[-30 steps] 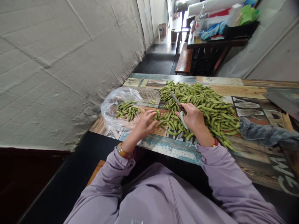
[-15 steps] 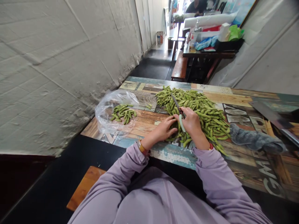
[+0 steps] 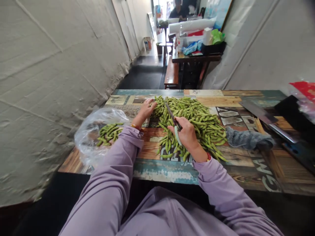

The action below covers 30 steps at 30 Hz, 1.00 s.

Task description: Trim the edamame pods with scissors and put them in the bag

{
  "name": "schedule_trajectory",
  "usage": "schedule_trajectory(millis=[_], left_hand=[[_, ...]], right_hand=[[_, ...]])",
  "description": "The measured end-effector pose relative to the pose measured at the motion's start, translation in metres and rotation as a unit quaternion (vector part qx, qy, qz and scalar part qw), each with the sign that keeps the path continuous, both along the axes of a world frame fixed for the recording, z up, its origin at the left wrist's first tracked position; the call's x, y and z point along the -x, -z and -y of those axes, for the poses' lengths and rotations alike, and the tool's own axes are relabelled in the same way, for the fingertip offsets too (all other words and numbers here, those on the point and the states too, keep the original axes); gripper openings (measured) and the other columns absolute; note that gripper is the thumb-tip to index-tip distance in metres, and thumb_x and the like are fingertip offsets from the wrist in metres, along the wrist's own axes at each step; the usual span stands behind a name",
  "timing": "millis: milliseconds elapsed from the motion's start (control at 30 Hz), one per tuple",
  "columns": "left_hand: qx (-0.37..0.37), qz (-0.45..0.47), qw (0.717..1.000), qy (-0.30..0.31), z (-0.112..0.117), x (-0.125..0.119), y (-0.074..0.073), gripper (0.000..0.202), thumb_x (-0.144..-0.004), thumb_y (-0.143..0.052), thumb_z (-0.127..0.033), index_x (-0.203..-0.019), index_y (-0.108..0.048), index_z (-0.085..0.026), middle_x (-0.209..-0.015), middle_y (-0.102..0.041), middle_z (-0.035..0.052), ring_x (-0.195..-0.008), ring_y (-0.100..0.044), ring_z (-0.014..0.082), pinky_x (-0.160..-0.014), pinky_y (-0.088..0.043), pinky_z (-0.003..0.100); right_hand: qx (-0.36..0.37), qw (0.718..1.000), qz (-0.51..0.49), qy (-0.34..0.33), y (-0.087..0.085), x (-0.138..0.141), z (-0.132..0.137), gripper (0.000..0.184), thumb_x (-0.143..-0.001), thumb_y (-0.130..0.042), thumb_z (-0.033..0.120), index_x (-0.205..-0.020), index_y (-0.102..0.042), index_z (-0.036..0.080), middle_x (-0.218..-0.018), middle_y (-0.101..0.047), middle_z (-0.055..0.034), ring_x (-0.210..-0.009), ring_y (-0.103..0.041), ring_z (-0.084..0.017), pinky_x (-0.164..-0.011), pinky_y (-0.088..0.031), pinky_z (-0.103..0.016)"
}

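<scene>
My right hand [image 3: 187, 132] is near the middle of the frame, and its fingers are closed around the scissors [image 3: 171, 115]. The scissors have a pale green handle, and the tips point to the upper left, over the big pile of green pods [image 3: 201, 124].

My left hand [image 3: 146, 109] is a bit left of the middle, at the upper left edge of the pile. Its fingers bend down by the pods. I cannot tell if it has a pod in it or not.

The big pile lies on the table [image 3: 157, 170], from the middle of the frame out to the right. A small bunch of pods [image 3: 109, 132] is left of the middle, with a clear plastic bag [image 3: 85, 131]. I cannot tell if they are in the bag or on top of it.

So there are 2 lots of pods. The small bunch looks to me like the done part, and the big pile looks like what is left. I think only a little is done and most is left.

On the right, a gray cloth [image 3: 248, 139] lies just beside the pile. A big knife [image 3: 261, 113] is farther up and to the right.
</scene>
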State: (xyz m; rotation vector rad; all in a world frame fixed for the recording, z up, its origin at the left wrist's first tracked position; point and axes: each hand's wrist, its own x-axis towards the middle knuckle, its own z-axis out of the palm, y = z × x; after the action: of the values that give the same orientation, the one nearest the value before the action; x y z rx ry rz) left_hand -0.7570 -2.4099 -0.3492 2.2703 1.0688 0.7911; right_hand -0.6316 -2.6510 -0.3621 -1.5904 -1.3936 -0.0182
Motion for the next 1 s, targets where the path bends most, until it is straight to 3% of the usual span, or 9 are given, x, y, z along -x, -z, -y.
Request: schedule_trajectory(millis=[133, 267, 533, 800, 900, 1000], left_hand=[[0.005, -0.05, 0.998, 0.03, -0.037, -0.025, 0.007, 0.044, -0.093, -0.047, -0.033, -0.127, -0.062, -0.011, -0.143, -0.055, 0.0175, -0.141, -0.044, 0.0265, -0.122, -0.024, 0.042], [0.022, -0.054, 0.996, 0.073, -0.049, -0.045, 0.016, 0.048, -0.096, -0.041, -0.036, -0.129, -0.062, -0.01, -0.144, -0.056, 0.0172, -0.139, -0.046, 0.0263, -0.121, -0.028, 0.042], [0.044, -0.002, 0.991, 0.126, -0.013, -0.08, 0.031, 0.044, -0.094, -0.049, -0.041, -0.123, -0.069, -0.016, -0.136, -0.065, 0.0118, -0.131, -0.056, 0.0252, -0.116, -0.036, 0.037], [0.03, -0.032, 0.983, 0.18, 0.023, -0.106, 0.036, 0.042, -0.094, -0.051, -0.039, -0.127, -0.066, -0.018, -0.14, -0.062, 0.0104, -0.135, -0.053, 0.0254, -0.118, -0.035, 0.038], [0.028, -0.027, 0.984, 0.175, 0.031, -0.107, 0.033, 0.042, -0.094, -0.054, -0.039, -0.126, -0.066, -0.015, -0.141, -0.061, 0.0131, -0.136, -0.051, 0.0255, -0.118, -0.034, 0.037], [0.015, 0.012, 0.991, 0.13, 0.038, -0.088, 0.021, 0.039, -0.095, -0.052, -0.034, -0.122, -0.067, -0.011, -0.135, -0.064, 0.0162, -0.133, -0.054, 0.0251, -0.117, -0.035, 0.036]], right_hand=[[-0.011, 1.0, -0.013, -0.004, -0.004, 0.0, 0.0, 0.032, -0.09, -0.065, 0.036, -0.118, -0.067, 0.02, -0.105, -0.07, -0.012, -0.096, -0.069, -0.025, -0.085, -0.057, -0.035], [-0.014, 1.0, -0.02, -0.005, -0.005, -0.001, -0.001, 0.032, -0.091, -0.064, 0.038, -0.116, -0.067, 0.019, -0.105, -0.07, -0.0126, -0.097, -0.068, -0.024, -0.087, -0.057, -0.035], [-0.013, 0.999, -0.03, -0.011, -0.006, -0.003, 0.0, 0.032, -0.09, -0.066, 0.035, -0.117, -0.066, 0.018, -0.101, -0.07, -0.0116, -0.093, -0.069, -0.023, -0.086, -0.057, -0.035], [-0.065, 0.997, -0.033, -0.012, -0.01, -0.008, 0.003, 0.032, -0.09, -0.065, 0.039, -0.113, -0.067, 0.017, -0.096, -0.071, -0.0113, -0.091, -0.068, -0.025, -0.085, -0.056, -0.038], [-0.08, 0.996, -0.038, -0.003, -0.01, -0.01, 0.003, 0.032, -0.09, -0.065, 0.042, -0.111, -0.068, 0.018, -0.092, -0.071, -0.0101, -0.087, -0.067, -0.025, -0.082, -0.056, -0.039], [-0.089, 0.995, -0.038, -0.004, -0.009, -0.012, 0.003, 0.033, -0.089, -0.066, 0.043, -0.11, -0.069, 0.018, -0.091, -0.07, -0.0101, -0.087, -0.067, -0.025, -0.082, -0.056, -0.04]])
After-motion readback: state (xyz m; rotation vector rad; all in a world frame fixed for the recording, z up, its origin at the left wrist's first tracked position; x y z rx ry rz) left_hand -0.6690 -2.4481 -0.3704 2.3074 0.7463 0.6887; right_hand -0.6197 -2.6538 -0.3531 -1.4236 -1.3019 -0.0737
